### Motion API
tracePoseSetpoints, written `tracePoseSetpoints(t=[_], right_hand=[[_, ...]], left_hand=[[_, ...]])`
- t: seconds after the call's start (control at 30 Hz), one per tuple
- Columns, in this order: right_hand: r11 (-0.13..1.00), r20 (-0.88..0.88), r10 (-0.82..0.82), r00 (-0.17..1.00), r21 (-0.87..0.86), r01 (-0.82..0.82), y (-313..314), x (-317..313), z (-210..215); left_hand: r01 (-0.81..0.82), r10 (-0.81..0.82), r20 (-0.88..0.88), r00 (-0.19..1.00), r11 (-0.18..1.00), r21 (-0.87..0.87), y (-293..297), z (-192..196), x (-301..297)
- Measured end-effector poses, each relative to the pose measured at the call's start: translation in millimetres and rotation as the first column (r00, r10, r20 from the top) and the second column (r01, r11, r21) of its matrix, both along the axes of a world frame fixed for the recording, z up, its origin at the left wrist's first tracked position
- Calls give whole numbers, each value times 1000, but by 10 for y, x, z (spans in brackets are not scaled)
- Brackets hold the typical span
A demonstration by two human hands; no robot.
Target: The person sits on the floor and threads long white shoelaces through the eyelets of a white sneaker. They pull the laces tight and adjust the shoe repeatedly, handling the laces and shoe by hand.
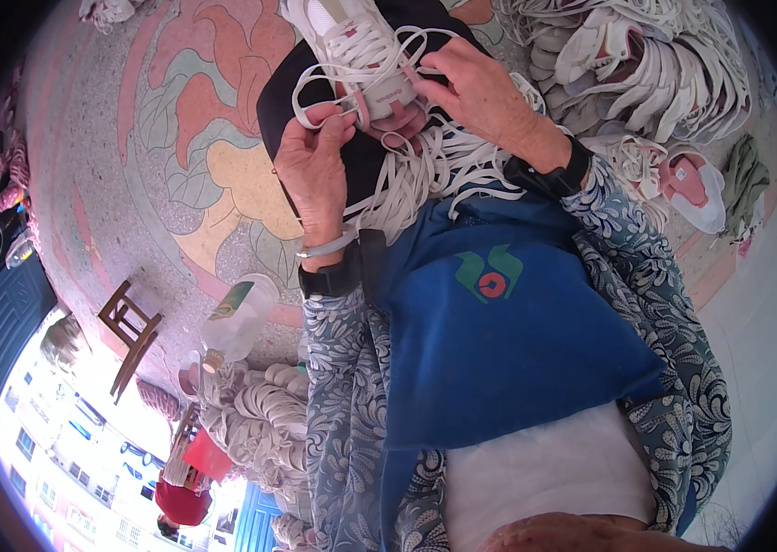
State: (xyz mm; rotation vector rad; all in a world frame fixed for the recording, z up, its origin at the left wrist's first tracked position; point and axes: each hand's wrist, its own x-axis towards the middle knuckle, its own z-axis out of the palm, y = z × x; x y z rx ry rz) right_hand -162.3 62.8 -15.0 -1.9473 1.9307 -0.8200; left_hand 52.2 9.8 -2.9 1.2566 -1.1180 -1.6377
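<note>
Home shoe workshop: heaped unlaced sneakers (646,64)

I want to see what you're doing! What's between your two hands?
Between the left hand and right hand, the head view shows the white shoe and its loose white laces.

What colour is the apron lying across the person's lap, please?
The apron is blue, with a small green and red emblem; the head view shows it best.

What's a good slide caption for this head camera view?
Both hands, left and right, thread white laces on a white sneaker.
</note>
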Motion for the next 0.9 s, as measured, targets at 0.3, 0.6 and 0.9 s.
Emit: tracePoseSetpoints(t=[0.3,0.6,0.9], right_hand=[[999,-9,43,999,15,-43,-56,37,-65],[999,146,24,989,-42,-18,-99,108,24],[989,-56,101,993,-99,-106,-33,99,-12]], left_hand=[[6,34,275,961,990,-141,-6,-17,-103],[82,26,372,928,959,-271,-110,-63,-101],[140,112,456,883,864,-484,-192,67,-145]])
